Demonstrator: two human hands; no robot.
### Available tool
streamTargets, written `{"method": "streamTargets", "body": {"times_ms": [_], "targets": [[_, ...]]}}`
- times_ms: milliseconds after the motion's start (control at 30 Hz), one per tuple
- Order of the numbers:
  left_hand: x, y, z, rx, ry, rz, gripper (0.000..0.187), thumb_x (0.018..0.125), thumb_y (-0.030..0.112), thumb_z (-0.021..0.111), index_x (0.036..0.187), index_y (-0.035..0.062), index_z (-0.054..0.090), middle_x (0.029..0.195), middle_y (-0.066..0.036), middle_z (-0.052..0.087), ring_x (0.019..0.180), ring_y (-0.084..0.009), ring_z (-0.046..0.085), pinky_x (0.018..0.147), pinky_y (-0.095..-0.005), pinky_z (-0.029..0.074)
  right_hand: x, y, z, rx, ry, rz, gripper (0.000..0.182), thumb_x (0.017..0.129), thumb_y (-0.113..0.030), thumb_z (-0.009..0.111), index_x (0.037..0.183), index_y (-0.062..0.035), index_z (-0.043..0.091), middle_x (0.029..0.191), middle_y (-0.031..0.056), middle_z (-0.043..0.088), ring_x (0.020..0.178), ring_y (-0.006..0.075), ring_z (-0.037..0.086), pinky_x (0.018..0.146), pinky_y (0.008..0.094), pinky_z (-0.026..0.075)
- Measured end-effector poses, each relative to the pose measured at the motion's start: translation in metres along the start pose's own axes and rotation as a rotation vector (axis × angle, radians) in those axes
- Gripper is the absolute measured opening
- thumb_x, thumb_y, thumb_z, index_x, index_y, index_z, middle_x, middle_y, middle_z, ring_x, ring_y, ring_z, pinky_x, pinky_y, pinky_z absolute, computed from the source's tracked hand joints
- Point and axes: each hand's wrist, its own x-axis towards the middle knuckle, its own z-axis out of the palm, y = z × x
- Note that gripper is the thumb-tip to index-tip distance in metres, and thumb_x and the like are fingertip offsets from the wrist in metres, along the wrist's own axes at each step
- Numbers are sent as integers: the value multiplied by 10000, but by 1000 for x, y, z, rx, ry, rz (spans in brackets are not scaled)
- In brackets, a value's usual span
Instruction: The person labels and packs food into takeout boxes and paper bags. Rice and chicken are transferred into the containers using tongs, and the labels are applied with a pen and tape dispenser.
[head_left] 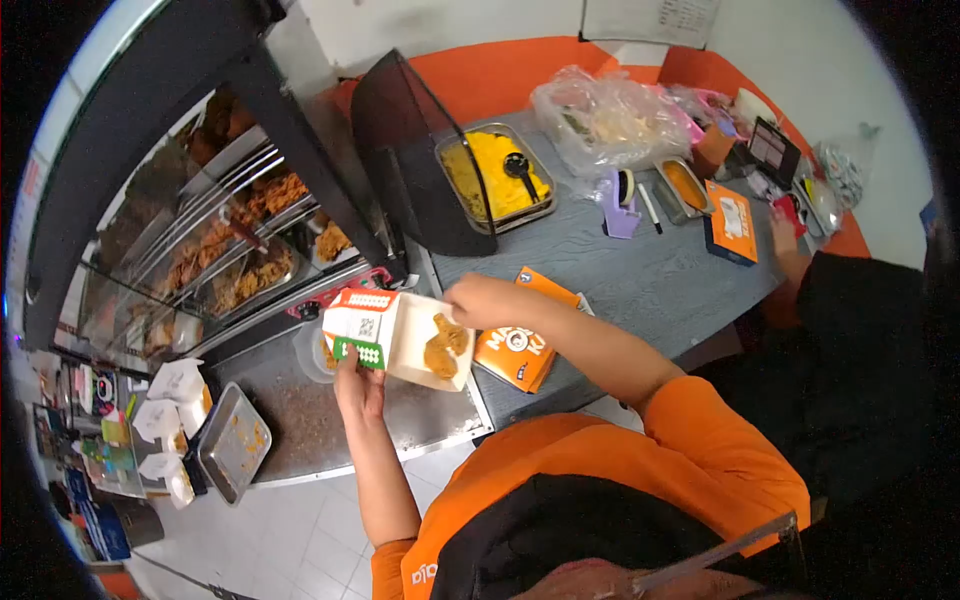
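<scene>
My left hand grips a takeaway box, white inside with red and green printed sides, from below and its near side. Fried chicken pieces lie inside the open box. My right hand is at the box's right upper edge, fingers curled together close to the chicken; what they hold, if anything, is hidden. Under my right forearm, orange printed boxes lie on the grey counter. Partly hidden behind the takeaway box is a clear plastic bowl.
A glass warming cabinet with fried chicken stands left. A tray of yellow food holds a black spoon behind a dark cover. An empty metal tray and open white boxes are lower left. Another person's hand is at right.
</scene>
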Motion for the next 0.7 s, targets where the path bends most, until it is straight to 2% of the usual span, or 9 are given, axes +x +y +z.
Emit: {"method": "streamTargets", "body": {"times_ms": [100,233,300,367,400,467,500,567,700], "targets": [[8,-21,43,235,-128,-22,293,918,139,434,1188,30,398,1103,-108,528,967,-226,558,733,-358,525,-54,10,-30,-84,162,75,210,708,-153,559,770,40,614,773,247,595,751,376,596,690,435,479],[-4,-55,105,767,-257,218,329,864,201,561,1112,7,464,982,-74,584,822,-182,585,659,-328,506,-110,17,-45,-12,168,329,221,727,-159,547,773,47,611,766,250,595,766,380,592,698,436,476],[0,-65,121,1116,-331,727,349,774,213,656,975,-44,532,792,-138,635,707,-201,615,609,-336,476,-123,26,-45,-66,58,344,252,758,-198,540,730,45,599,742,238,597,766,394,584,717,436,462],[-6,-68,135,1268,-353,858,380,743,210,655,971,-61,517,761,-212,626,707,-297,633,629,-370,481,-126,22,-52,-53,114,412,325,773,-259,558,815,61,588,751,246,597,789,392,583,729,436,459],[-12,-67,142,1271,-352,860,380,743,210,655,971,-61,517,761,-212,626,707,-297,633,629,-370,481,-124,19,-55,-38,166,478,414,787,-321,575,901,77,578,760,255,596,811,391,582,741,436,456],[-28,-62,153,1544,-327,756,389,731,193,622,993,-69,503,768,-257,608,739,-378,614,645,-412,479,-106,25,-45,-96,629,341,599,791,-399,592,1091,105,468,773,261,595,820,393,582,737,452,454],[-37,-58,157,1551,-321,754,389,731,193,622,993,-69,503,768,-257,608,739,-378,614,645,-412,479,-95,23,-47,-89,626,338,599,791,-399,592,1091,105,468,773,261,595,820,393,582,737,452,454],[-52,-53,164,1661,-340,716,388,736,173,585,1020,-71,483,763,-267,599,751,-398,599,656,-437,475,-78,20,-55,11,784,179,561,802,-271,584,1194,74,379,800,261,592,795,393,588,713,445,464],[-53,-45,136,1602,-508,795,409,734,119,555,1090,-58,460,768,-256,604,746,-401,597,671,-432,475,-93,23,-62,133,543,196,426,791,-141,555,1163,26,431,838,234,600,793,386,594,698,418,475]]}}
